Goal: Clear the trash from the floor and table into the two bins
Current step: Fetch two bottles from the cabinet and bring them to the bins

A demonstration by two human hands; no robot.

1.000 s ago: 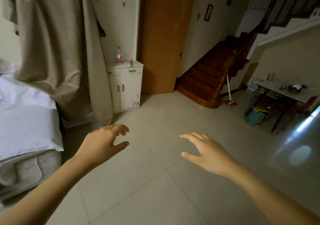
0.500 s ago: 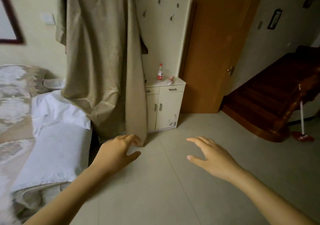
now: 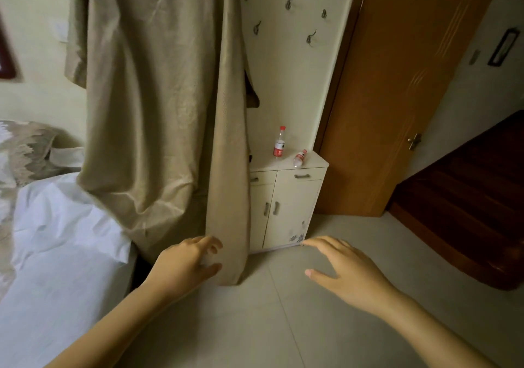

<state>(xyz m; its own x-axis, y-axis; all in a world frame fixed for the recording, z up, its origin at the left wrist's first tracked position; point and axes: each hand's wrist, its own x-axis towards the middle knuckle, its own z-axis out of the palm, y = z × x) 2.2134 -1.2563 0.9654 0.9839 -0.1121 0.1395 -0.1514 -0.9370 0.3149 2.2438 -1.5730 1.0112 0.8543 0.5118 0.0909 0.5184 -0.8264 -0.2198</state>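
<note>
While both your hands hang empty over the floor at the bottom of the frame, the trash in view sits higher up, right of centre: two bottles on the cabinet (image 3: 286,203). Your left hand (image 3: 184,265) is loosely curled, fingers apart, in front of the curtain (image 3: 158,106); whether it touches the cloth you cannot tell from here. Your right hand (image 3: 348,271) is spread wide, palm down, holding nothing.

Count two bottles, both clear plastic with red caps and red labels. One bottle (image 3: 279,142) stands upright toward the back of the cabinet top. The other bottle (image 3: 300,158) lies on its side just right of it, near the front edge, the two apart.

Judging by the look, they are nearly empty, so expect them light, thin-walled and easy to dent; a hard squeeze will crumple them and a nudge will tip the standing one or roll the lying one off the edge. Take the upright one around its labelled middle. Take the lying one from above across its body, fingers on either side so it cannot roll.

No bins show in this view, and no trash is visible on the grey floor tiles.
</note>
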